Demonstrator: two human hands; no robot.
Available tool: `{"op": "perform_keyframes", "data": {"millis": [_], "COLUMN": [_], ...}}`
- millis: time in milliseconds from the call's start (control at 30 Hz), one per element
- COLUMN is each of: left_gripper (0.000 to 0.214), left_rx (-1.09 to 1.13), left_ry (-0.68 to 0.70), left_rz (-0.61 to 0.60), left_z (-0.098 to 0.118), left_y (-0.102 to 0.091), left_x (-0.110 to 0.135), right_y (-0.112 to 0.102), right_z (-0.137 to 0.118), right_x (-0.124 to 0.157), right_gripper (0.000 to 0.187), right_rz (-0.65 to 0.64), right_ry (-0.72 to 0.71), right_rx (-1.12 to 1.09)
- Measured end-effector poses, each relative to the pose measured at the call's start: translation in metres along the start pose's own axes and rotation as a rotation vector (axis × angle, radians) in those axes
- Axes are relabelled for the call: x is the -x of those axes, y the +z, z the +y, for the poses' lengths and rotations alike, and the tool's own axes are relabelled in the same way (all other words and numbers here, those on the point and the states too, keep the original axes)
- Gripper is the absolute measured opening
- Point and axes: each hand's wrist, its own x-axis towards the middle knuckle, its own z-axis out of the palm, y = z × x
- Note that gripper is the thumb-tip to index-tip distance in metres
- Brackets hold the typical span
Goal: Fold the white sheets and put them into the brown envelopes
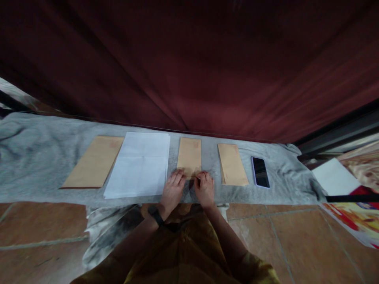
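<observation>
At the near edge of a brown envelope [189,156]

Head view: lying at mid-frame on the cloth-covered surface [210,159], right of white sheets [139,163]. At the lower corners, left hand [173,187] and right hand [205,189] with fingers curled; pinching or merely touching, impossible to tell. Could crease at the near edge from uneven pressing, or skew from a one-sided pull. Looks flat, narrow, with faint reddish print [196,145] at upper right
</observation>
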Motion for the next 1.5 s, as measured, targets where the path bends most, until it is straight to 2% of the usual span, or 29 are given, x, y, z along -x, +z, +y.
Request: {"op": "perform_keyframes", "data": {"millis": [100,200,433,500,600,667,733,867,1167,1500], "left_gripper": [0.045,0.045,0.046,0.047,0.049,0.053,0.059,0.062,0.06,0.06], "left_rx": [0.035,0.051,0.028,0.02,-0.007,-0.027,-0.044,-0.062,-0.059,-0.027], "left_ry": [0.115,0.181,0.151,0.141,0.14,0.16,0.174,0.153,0.161,0.111], "left_rz": [-0.017,-0.057,-0.086,-0.087,-0.111,-0.135,-0.148,-0.144,-0.121,-0.051], "left_z": [0.003,0.005,0.011,0.013,0.014,0.012,0.011,0.01,0.009,0.009], "left_y": [0.003,0.008,0.006,0.003,0.003,0.005,0.007,0.01,0.01,0.009], "left_x": [0.012,0.02,0.019,0.019,0.021,0.023,0.025,0.026,0.023,0.032], "right_y": [0.0,0.001,-0.003,-0.007,-0.012,-0.014,-0.014,-0.012,-0.003,0.002], "right_z": [0.0,0.0,0.0,-0.001,-0.008,-0.014,-0.019,-0.021,-0.005,-0.004], "right_x": [0.001,0.001,-0.001,0.003,0.014,0.022,0.027,0.029,0.039,0.044], "right_gripper": [0.011,0.012,0.021,0.029,0.041,0.049,0.054,0.056,0.06,0.063], "right_rz": [-0.026,0.005,0.001,-0.015,-0.11,-0.188,-0.223,-0.212,-0.12,-0.076], "right_ry": [0.014,0.003,0.021,-0.03,-0.201,-0.306,-0.343,-0.296,-0.223,-0.219], "right_rx": [-0.008,-0.023,-0.101,-0.154,-0.207,-0.192,-0.154,-0.091,0.013,0.039]}}
